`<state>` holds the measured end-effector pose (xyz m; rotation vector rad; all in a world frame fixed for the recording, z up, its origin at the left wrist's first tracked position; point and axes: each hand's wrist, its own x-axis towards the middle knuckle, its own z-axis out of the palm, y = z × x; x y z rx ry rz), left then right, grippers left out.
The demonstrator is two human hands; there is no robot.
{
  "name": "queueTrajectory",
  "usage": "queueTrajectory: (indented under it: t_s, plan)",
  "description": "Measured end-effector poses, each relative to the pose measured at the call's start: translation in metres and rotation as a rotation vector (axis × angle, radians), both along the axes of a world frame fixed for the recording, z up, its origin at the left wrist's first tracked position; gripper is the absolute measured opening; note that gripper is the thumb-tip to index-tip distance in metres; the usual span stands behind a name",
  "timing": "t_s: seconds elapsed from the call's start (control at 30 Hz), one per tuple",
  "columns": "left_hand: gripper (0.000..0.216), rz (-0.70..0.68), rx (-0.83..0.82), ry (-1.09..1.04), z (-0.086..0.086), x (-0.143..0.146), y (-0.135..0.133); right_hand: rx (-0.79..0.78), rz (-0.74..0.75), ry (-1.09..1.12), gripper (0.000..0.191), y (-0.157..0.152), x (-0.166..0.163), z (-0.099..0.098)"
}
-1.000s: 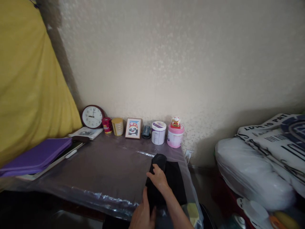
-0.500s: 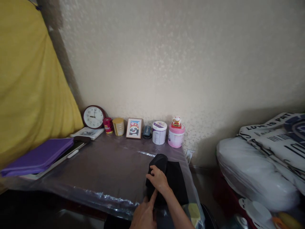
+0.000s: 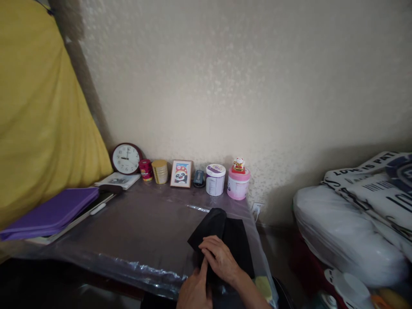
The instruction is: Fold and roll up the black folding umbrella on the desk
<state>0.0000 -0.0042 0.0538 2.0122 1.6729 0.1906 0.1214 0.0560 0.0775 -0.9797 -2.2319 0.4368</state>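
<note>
A folded black cloth [image 3: 225, 234] lies at the near right corner of a table [image 3: 135, 223] covered with clear plastic. My right hand [image 3: 220, 259] rests on top of the cloth, fingers curled and pressing down on its near part. My left hand [image 3: 195, 289] comes in from the bottom edge. Its index finger is stretched out and touches the cloth just beside my right hand. One corner of the cloth sticks out to the left.
Along the wall stand a round clock [image 3: 125, 158], a red tin [image 3: 146, 169], a gold tin [image 3: 159, 171], a small framed picture [image 3: 181, 173], a white tub [image 3: 214, 179] and a pink tub [image 3: 237, 183]. A purple folder [image 3: 51, 212] lies left. Bundled bedding [image 3: 354, 227] is stacked right.
My right hand has slid back toward me along the cloth. The cloth's left side has spread out into a corner. My left hand stays at the near edge, index finger out.
</note>
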Motion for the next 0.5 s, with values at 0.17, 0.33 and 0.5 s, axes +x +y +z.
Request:
queueTrajectory:
  t_s: [0.17,0.33,0.5]
  plan:
    - [0.079,0.039,-0.014,-0.052,-0.001,0.002,0.001,0.093,-0.031,-0.103,0.024,0.033,0.009,-0.013]
    - [0.080,0.033,-0.053,-0.104,-0.005,0.000,0.002,0.060,-0.123,-0.173,0.026,0.074,0.015,-0.015]
    - [0.082,0.035,-0.086,-0.121,-0.007,-0.002,0.004,0.022,-0.259,-0.233,0.026,0.113,0.021,-0.014]
